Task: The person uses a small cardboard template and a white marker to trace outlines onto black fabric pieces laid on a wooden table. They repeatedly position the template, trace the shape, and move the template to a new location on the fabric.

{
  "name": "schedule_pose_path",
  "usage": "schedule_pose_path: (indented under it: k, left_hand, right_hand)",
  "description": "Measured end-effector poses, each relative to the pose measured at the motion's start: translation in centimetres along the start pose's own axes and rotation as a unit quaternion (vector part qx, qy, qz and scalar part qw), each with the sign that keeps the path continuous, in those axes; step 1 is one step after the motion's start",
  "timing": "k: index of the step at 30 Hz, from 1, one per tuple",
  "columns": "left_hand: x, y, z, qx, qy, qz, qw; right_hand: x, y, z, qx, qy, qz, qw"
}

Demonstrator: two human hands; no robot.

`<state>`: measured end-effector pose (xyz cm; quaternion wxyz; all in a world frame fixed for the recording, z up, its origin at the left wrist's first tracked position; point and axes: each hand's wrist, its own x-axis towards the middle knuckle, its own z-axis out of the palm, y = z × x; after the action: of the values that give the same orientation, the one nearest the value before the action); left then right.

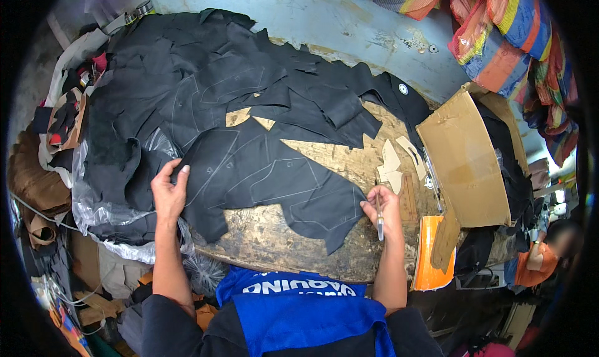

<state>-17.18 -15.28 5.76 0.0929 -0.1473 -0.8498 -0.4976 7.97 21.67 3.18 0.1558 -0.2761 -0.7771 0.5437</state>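
A black leather piece (274, 176) with several pale outlines drawn on it lies across the worn wooden table in front of me. My left hand (168, 192) grips its left edge, thumb on top and fingers curled beneath. At the opposite end, my right hand (385, 208) pinches the right corner of the leather between finger and thumb. That same hand also holds a slim pen (380, 225), its pale end pointing down toward me. Light-coloured cut pattern pieces (390, 164) rest just beyond my right hand.
Heaped black leather (181, 57), some of it outlined, covers the far and left side. Right of me stand an open cardboard box (465, 160) and an orange-and-white item (426, 254) under a brown template (445, 248). Clear plastic (100, 213) hangs at left. Another person (536, 263) is at far right.
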Motion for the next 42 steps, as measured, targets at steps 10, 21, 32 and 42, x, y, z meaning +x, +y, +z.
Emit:
schedule_pose_path:
  k: [10, 21, 32, 42]
  left_hand:
    - [1.4, 2.0, -2.1, 0.269, 0.115, 0.113, 0.950]
    - [-2.6, 8.3, 7.2, -0.088, -0.169, 0.092, 0.977]
    - [-0.8, 9.9, 11.3, -0.193, -0.200, -0.020, 0.960]
    - [0.1, 18.8, 10.6, -0.640, -0.420, -0.224, 0.603]
  right_hand:
    - [4.9, -3.8, 3.8, -0.151, 0.103, -0.129, 0.975]
    - [21.6, -3.3, 3.8, -0.081, 0.100, -0.053, 0.990]
    - [16.6, -12.2, 2.5, -0.045, 0.047, -0.331, 0.941]
    - [7.1, -21.7, 0.7, 0.139, -0.073, -0.322, 0.934]
